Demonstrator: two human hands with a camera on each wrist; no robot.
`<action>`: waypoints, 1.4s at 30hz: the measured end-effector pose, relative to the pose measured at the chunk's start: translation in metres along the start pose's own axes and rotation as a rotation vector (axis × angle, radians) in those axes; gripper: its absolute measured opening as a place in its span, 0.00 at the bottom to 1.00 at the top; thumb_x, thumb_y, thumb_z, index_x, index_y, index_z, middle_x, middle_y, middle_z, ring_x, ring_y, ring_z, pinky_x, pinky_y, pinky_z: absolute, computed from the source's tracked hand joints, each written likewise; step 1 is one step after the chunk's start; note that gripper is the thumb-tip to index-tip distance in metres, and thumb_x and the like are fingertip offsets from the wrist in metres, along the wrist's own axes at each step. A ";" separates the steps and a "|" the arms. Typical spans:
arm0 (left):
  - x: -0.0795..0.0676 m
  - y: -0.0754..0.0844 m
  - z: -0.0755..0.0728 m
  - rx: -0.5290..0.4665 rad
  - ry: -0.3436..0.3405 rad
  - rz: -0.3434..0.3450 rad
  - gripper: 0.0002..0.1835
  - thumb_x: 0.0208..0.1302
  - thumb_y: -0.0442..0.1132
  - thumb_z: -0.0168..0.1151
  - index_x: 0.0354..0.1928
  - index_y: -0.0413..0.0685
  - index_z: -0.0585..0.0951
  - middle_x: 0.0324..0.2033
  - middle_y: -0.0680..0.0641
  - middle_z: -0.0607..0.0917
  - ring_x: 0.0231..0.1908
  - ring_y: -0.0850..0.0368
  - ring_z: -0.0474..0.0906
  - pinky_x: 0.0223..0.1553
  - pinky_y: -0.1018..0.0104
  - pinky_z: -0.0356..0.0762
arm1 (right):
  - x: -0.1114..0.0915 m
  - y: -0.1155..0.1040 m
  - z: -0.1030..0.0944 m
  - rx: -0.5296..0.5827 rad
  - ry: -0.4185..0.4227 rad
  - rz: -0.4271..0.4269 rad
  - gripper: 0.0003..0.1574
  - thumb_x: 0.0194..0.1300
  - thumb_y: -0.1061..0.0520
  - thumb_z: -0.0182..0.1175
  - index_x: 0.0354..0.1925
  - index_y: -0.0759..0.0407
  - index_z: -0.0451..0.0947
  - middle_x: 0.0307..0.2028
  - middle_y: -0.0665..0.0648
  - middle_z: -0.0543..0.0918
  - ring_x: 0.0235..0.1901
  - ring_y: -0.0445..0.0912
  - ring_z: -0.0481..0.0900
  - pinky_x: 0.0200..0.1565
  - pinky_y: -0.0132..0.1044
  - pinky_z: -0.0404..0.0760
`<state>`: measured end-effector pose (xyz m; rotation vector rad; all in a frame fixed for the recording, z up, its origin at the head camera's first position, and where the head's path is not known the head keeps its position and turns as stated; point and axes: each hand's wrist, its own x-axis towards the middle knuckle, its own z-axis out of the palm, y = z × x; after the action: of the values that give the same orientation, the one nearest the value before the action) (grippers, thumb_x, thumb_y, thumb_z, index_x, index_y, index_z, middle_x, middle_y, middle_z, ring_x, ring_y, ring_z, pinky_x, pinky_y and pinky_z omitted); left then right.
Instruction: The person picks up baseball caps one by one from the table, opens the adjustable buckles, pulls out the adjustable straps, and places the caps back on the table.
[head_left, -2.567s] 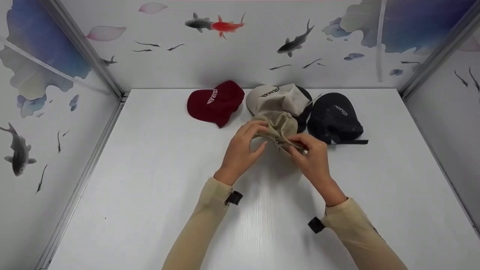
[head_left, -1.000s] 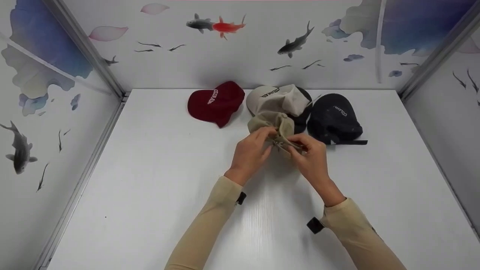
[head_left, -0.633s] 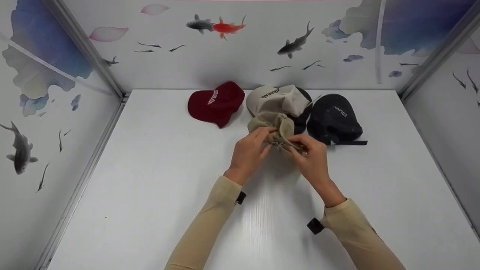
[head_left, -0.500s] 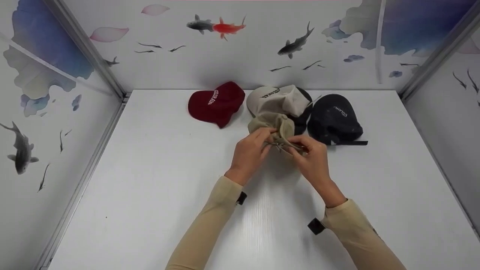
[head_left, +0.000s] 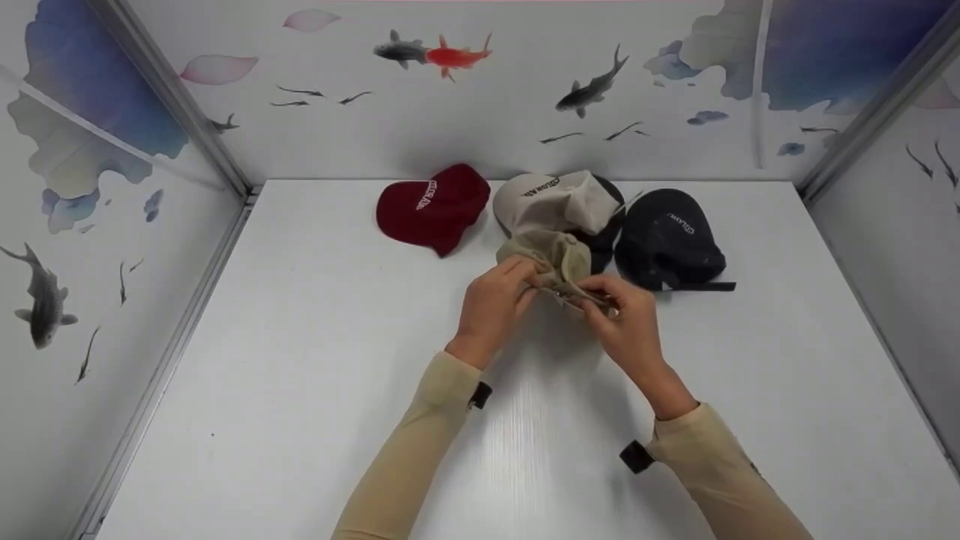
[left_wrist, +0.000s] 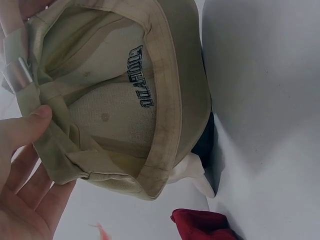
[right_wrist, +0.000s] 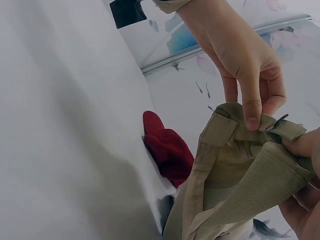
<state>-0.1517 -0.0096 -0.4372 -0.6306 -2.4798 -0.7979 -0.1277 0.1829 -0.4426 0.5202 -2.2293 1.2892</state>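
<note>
Toward twelve o'clock from the middle of the tabletop (head_left: 300, 375), the left hand (head_left: 491, 304) pinches a khaki cap (head_left: 547, 244) at eight o'clock on its rear edge, and the right hand (head_left: 630, 319) pinches it at four. Between them shows a metal buckle (left_wrist: 18, 75) on the strap (left_wrist: 27, 97). Working that closure looks like the job, seemingly partway: strap and buckle are together (whether fully threaded, the views cannot settle), while releasing the cap remains. From the khaki cap, a cream cap (head_left: 540, 202) sits at twelve o'clock, overlapping a dark shape (head_left: 609, 232) at two; a red cap (head_left: 433, 210) lies at ten, and a black cap (head_left: 667, 240) between two and three, its strap end (head_left: 705, 286) jutting out.
</note>
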 end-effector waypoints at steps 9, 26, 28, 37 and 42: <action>0.001 -0.011 -0.007 -0.080 -0.014 -0.066 0.05 0.62 0.37 0.70 0.35 0.51 0.82 0.39 0.54 0.87 0.42 0.61 0.86 0.45 0.69 0.83 | -0.002 0.006 -0.004 0.001 -0.001 0.010 0.10 0.56 0.71 0.70 0.36 0.62 0.85 0.33 0.58 0.88 0.29 0.33 0.76 0.33 0.17 0.72; 0.001 -0.027 -0.012 -0.200 0.018 -0.164 0.03 0.63 0.33 0.68 0.34 0.47 0.82 0.40 0.51 0.89 0.42 0.61 0.86 0.45 0.74 0.83 | -0.003 0.007 -0.013 0.036 0.023 -0.025 0.10 0.58 0.73 0.67 0.37 0.62 0.85 0.32 0.58 0.88 0.27 0.32 0.73 0.30 0.19 0.71; 0.000 -0.031 -0.016 -0.223 0.032 -0.209 0.04 0.63 0.31 0.67 0.33 0.46 0.81 0.40 0.50 0.89 0.43 0.60 0.87 0.46 0.73 0.84 | -0.003 0.006 -0.016 0.035 0.041 -0.014 0.11 0.55 0.76 0.67 0.36 0.65 0.84 0.31 0.58 0.87 0.27 0.31 0.73 0.30 0.19 0.70; -0.001 -0.036 -0.027 -0.521 0.012 -0.275 0.11 0.66 0.34 0.66 0.46 0.40 0.77 0.43 0.41 0.87 0.45 0.52 0.87 0.46 0.66 0.86 | 0.002 -0.020 -0.022 0.043 0.031 -0.012 0.10 0.54 0.81 0.63 0.33 0.72 0.82 0.27 0.61 0.85 0.25 0.33 0.72 0.29 0.20 0.70; 0.001 -0.032 -0.033 -0.769 0.001 -0.290 0.14 0.67 0.33 0.64 0.50 0.38 0.75 0.44 0.39 0.85 0.45 0.52 0.85 0.46 0.66 0.85 | 0.002 -0.023 -0.022 0.036 0.035 -0.001 0.09 0.54 0.79 0.65 0.33 0.71 0.82 0.28 0.61 0.85 0.26 0.32 0.72 0.30 0.19 0.70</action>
<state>-0.1607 -0.0530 -0.4255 -0.5028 -2.2372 -1.8939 -0.1112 0.1913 -0.4165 0.5078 -2.1810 1.3302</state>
